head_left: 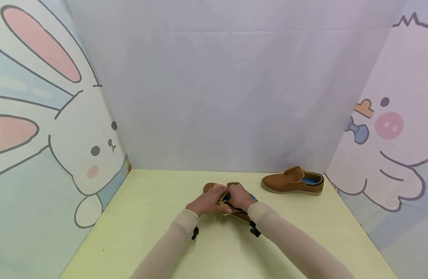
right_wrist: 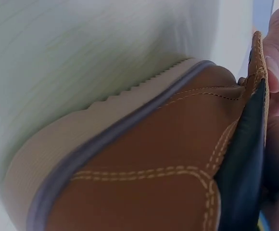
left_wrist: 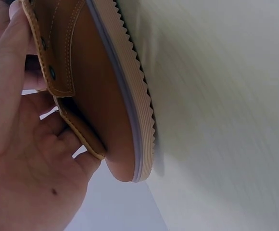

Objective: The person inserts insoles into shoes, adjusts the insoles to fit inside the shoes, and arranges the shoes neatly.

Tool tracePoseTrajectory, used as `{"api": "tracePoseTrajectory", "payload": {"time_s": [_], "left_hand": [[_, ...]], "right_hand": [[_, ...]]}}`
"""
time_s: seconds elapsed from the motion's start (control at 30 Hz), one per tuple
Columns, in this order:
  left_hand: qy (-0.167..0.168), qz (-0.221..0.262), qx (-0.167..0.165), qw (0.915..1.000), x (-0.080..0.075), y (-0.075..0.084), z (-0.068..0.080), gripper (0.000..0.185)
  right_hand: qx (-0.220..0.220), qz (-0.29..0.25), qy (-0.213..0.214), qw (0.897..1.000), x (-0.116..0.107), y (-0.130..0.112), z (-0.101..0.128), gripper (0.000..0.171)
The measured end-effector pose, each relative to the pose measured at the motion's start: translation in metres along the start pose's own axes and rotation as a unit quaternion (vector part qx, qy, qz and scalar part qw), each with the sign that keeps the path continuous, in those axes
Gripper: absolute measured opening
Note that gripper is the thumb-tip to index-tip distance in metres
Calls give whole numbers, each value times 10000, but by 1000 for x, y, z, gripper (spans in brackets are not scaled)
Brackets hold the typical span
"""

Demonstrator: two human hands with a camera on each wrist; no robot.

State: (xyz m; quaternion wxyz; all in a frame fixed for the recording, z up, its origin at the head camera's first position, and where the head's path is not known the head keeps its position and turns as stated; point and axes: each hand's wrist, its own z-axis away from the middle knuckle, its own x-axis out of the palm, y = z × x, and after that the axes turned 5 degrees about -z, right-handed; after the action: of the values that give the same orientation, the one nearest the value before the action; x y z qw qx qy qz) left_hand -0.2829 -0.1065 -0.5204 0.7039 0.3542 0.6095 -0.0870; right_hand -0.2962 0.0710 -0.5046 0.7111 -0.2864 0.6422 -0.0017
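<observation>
A brown leather lace-up shoe (head_left: 242, 216) stands on the table between both hands, toe pointing away to the left, with pale stitching and a ridged light sole. My left hand (head_left: 212, 200) grips its front part. In the left wrist view the thumb lies along the eyelet flap (left_wrist: 50, 72), and the fingers are at the lifted edge of leather nearer the toe. My right hand (head_left: 239, 197) is curled over the opening, its fingertips hidden inside. A blue lining (head_left: 226, 196) shows between the hands. What the right fingertips hold, I cannot tell.
A matching brown shoe (head_left: 293, 182) sits at the back right of the pale table (head_left: 147, 232), toe to the left, blue inside. A grey-white sheet (head_left: 217, 97) hangs behind. Side panels carry a cartoon rabbit (head_left: 78, 143) at left and a cartoon chick (head_left: 409, 147) at right.
</observation>
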Motion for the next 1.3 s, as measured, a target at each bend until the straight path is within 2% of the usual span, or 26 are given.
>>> {"api": "tracePoseTrajectory", "payload": {"time_s": [0.13, 0.33, 0.5, 0.6, 0.67, 0.8, 0.9, 1.13, 1.3], "left_hand": [[3, -17, 25, 10000, 0, -1, -1, 95], [22, 45, -11, 10000, -1, -1, -2, 94], [50, 59, -20, 10000, 1, -1, -5, 93], [20, 61, -52, 10000, 3, -1, -5, 94], [19, 23, -69, 10000, 4, -1, -5, 94], [55, 22, -24, 10000, 4, -1, -6, 95], [55, 43, -23, 10000, 4, -1, -6, 95], [94, 106, -34, 9999, 3, -3, -5, 96], [54, 96, -74, 9999, 4, -3, -3, 95]], "right_hand": [[55, -150, 100, 9998, 1, -1, -2, 3], [118, -201, 376, 9990, -1, -4, 0, 19], [227, 148, 38, 9996, -4, -6, 5, 4], [291, 336, -150, 9989, -5, -7, 8, 5], [284, 394, -98, 9988, -6, -8, 9, 10], [226, 330, 160, 9991, -6, -9, 10, 32], [162, 229, 322, 9991, -5, -8, 9, 37], [276, 177, 321, 9989, -1, -8, 3, 26], [184, 166, 277, 9993, 3, -5, 2, 19]]}}
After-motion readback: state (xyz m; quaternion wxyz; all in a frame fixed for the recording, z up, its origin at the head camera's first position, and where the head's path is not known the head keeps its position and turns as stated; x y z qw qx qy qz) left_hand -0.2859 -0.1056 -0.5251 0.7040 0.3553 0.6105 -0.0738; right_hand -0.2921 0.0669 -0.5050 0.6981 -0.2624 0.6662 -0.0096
